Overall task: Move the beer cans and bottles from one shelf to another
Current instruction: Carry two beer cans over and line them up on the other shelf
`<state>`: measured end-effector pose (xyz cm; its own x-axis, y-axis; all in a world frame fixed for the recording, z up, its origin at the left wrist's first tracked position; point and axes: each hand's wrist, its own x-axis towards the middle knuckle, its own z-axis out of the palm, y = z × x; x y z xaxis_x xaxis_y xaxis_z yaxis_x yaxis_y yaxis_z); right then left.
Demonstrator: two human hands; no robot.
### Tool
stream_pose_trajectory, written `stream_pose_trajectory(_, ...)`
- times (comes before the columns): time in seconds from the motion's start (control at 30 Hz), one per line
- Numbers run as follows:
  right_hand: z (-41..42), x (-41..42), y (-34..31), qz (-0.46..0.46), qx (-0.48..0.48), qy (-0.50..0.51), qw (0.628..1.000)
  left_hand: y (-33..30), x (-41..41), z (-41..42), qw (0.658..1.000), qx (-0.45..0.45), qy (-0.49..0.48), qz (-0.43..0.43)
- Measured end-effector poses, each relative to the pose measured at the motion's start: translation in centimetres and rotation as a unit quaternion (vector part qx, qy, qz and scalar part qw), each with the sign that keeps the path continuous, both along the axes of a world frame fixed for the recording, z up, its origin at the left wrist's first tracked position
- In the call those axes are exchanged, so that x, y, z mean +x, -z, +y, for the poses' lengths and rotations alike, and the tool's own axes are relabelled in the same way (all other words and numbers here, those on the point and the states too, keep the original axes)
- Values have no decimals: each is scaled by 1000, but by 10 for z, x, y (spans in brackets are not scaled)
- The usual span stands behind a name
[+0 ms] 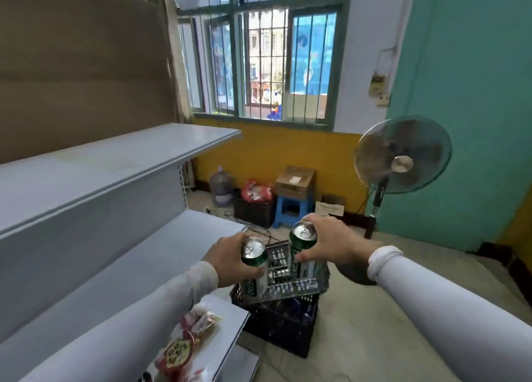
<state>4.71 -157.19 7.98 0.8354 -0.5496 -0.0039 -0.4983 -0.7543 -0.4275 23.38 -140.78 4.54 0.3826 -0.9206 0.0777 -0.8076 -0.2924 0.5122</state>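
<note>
Fingers [253, 270] of left hand [230, 262] curled round green beer can [253, 262], upright, over near black crate [283, 328]. Right hand [331, 245] likewise wrapped on second can [303, 247], thumb [309, 255] across label. Both cans near each other, apart. Possible faults: cans knocking together; slip from a one-handed grip; clipping edge of grey shelf [115, 162], left and farther.
</note>
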Motion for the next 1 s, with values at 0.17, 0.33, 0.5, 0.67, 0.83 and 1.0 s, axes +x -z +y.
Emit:
stream_pose_trajectory(0.17,-47,97,13,9,25,-87,996,4,75,-18,995,9,-96,9)
stream_pose_trajectory(0.33,-71,188,29,4,28,-144,989,21,144,-33,986,-5,-168,5)
stream_pose_trajectory(0.5,-90,268,32,17,9,-187,982,35,196,-46,977,-6,-213,15)
stream_pose_trajectory(0.67,-107,329,45,15,-5,-230,973,46,225,-55,963,-10,-269,35)
stream_pose_trajectory(0.83,-117,380,62,10,-21,-305,952,56,240,-60,944,7,-328,30)
stream_pose_trajectory(1.0,-136,418,74,4,-11,-376,927,60,250,-75,912,8,-410,17)
